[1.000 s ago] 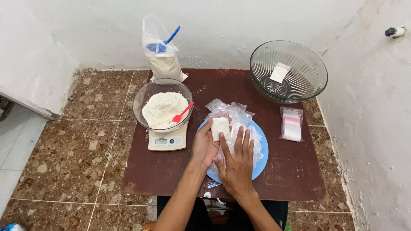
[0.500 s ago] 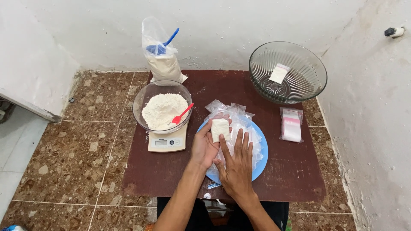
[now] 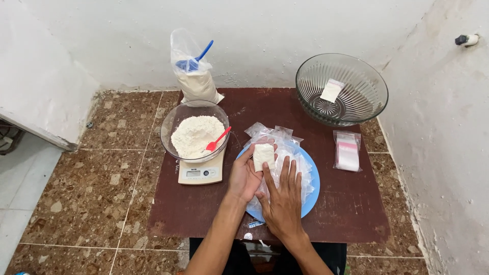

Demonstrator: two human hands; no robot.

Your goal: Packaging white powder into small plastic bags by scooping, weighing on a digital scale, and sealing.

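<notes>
My left hand (image 3: 244, 178) holds a small flour-filled plastic pouch (image 3: 264, 156) over a blue plate (image 3: 311, 196). My right hand (image 3: 282, 198) lies flat, fingers spread, on the pile of clear empty pouches (image 3: 285, 153) heaped on that plate. To the left, a glass bowl of flour (image 3: 193, 133) with a red spoon (image 3: 217, 139) in it sits on a white kitchen scale (image 3: 198, 172).
The low brown table (image 3: 346, 203) also carries a large ribbed glass bowl (image 3: 342, 89) holding one filled pouch (image 3: 331, 90), a pack of zip bags (image 3: 348, 150), and a flour bag with a blue scoop (image 3: 193, 71). White walls stand behind and to the right. Brown tiled floor lies to the left.
Both hands stay in place on the plate and pouch. The view has shifted slightly, so everything sits a little lower in the picture.
</notes>
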